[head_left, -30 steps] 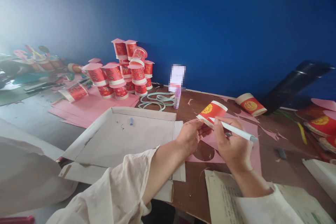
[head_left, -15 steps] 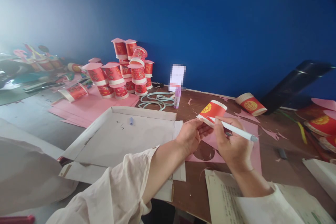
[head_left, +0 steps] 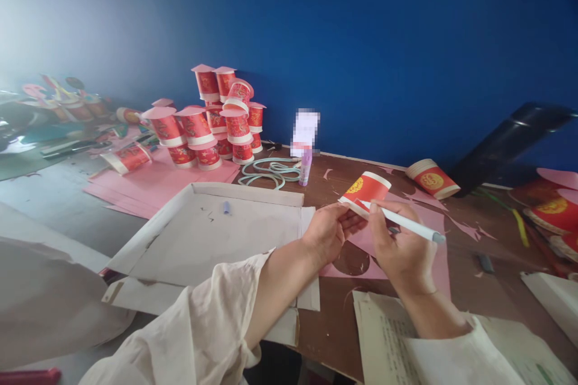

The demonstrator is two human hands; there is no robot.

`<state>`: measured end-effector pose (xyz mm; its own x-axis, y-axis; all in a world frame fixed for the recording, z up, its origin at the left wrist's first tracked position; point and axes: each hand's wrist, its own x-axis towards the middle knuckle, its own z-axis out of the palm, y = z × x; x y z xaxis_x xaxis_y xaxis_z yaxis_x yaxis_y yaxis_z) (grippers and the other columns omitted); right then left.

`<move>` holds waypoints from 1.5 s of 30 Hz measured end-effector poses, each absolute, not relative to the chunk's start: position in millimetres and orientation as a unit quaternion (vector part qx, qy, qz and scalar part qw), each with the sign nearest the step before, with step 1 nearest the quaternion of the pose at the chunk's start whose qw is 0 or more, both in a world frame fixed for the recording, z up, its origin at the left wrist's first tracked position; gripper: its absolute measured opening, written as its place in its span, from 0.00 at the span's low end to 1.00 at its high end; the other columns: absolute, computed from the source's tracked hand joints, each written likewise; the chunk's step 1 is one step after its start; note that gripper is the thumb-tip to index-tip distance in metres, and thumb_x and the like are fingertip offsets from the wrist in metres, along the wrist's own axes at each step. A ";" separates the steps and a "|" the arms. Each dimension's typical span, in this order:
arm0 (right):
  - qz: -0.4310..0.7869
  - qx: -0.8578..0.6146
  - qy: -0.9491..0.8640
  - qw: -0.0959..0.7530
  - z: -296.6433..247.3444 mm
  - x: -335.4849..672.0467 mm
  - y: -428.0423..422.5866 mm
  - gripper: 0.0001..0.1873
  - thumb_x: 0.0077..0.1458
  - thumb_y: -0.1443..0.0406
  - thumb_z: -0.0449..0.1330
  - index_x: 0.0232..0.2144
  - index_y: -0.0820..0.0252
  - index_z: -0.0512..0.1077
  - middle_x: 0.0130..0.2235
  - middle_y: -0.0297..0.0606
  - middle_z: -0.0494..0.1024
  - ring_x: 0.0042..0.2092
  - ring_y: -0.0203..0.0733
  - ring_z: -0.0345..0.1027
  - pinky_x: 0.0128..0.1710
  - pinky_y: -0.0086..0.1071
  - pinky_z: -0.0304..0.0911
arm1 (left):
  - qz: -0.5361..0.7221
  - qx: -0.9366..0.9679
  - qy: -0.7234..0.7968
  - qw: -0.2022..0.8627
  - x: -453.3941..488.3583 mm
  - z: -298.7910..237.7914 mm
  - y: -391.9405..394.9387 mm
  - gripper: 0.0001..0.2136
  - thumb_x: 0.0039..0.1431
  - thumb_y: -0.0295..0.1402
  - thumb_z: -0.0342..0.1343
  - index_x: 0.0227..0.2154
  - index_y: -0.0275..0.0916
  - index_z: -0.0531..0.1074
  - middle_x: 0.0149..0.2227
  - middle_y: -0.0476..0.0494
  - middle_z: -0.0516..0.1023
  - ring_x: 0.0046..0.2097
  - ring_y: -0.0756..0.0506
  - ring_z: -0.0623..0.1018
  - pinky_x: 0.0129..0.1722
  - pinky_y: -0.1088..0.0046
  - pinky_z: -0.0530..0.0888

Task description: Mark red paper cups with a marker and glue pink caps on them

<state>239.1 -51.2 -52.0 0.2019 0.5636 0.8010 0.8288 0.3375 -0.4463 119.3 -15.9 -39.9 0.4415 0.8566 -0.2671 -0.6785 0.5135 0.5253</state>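
My left hand (head_left: 329,231) grips the rim end of a red paper cup (head_left: 368,189) with a gold emblem, tilted on its side just above the table. In my right hand (head_left: 400,243) is a white pen (head_left: 406,224), fingers closed round it, its tip touching the cup's rim. Beneath both hands lies a pink paper sheet (head_left: 436,234) with round holes cut out of it.
A flat open cardboard box (head_left: 212,234) lies left of my hands. Several red cups (head_left: 212,120) capped with pink paper are stacked by the blue wall, on pink sheets. A glue bottle (head_left: 306,167), a coiled cord (head_left: 268,171), a cup stack (head_left: 428,179), a black cylinder (head_left: 510,141) and printed papers (head_left: 388,337) surround them.
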 end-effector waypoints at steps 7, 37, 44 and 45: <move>-0.115 -0.567 -0.618 0.532 -52.1 239.0 -51.9 0.09 0.60 0.60 0.59 0.37 0.59 0.75 0.35 0.41 0.80 0.35 0.42 0.75 0.34 0.35 0.71 | 0.456 0.169 0.261 0.834 118.5 -38.7 -16.4 0.11 0.61 0.23 0.49 0.31 0.30 0.78 0.33 0.37 0.80 0.36 0.46 0.79 0.48 0.66 0.73; -0.129 -0.553 -0.624 0.536 -49.1 238.4 -52.9 0.08 0.60 0.62 0.59 0.37 0.60 0.74 0.34 0.41 0.80 0.34 0.41 0.74 0.33 0.34 0.71 | 0.459 0.151 0.246 0.840 115.8 -38.8 -11.9 0.14 0.63 0.24 0.47 0.30 0.29 0.78 0.31 0.36 0.81 0.35 0.45 0.81 0.50 0.64 0.76; -0.131 -0.547 -0.627 0.539 -49.2 238.7 -52.9 0.07 0.60 0.63 0.59 0.37 0.61 0.74 0.34 0.40 0.80 0.33 0.39 0.74 0.32 0.31 0.70 | 0.457 0.151 0.243 0.842 115.3 -41.1 -10.9 0.13 0.64 0.25 0.47 0.31 0.28 0.78 0.31 0.36 0.81 0.34 0.45 0.81 0.48 0.65 0.76; -0.130 -0.549 -0.626 0.538 -49.0 238.5 -52.8 0.07 0.60 0.63 0.59 0.37 0.60 0.74 0.34 0.40 0.80 0.33 0.39 0.74 0.32 0.31 0.69 | 0.458 0.150 0.245 0.841 115.2 -41.3 -10.5 0.13 0.64 0.25 0.48 0.31 0.28 0.78 0.31 0.36 0.81 0.34 0.45 0.81 0.48 0.65 0.77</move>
<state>238.5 -52.8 -49.0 0.1835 0.5477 0.8163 0.8273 0.3625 -0.4292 115.2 -10.5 -41.3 0.4601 0.8444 -0.2744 -0.6972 0.5349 0.4773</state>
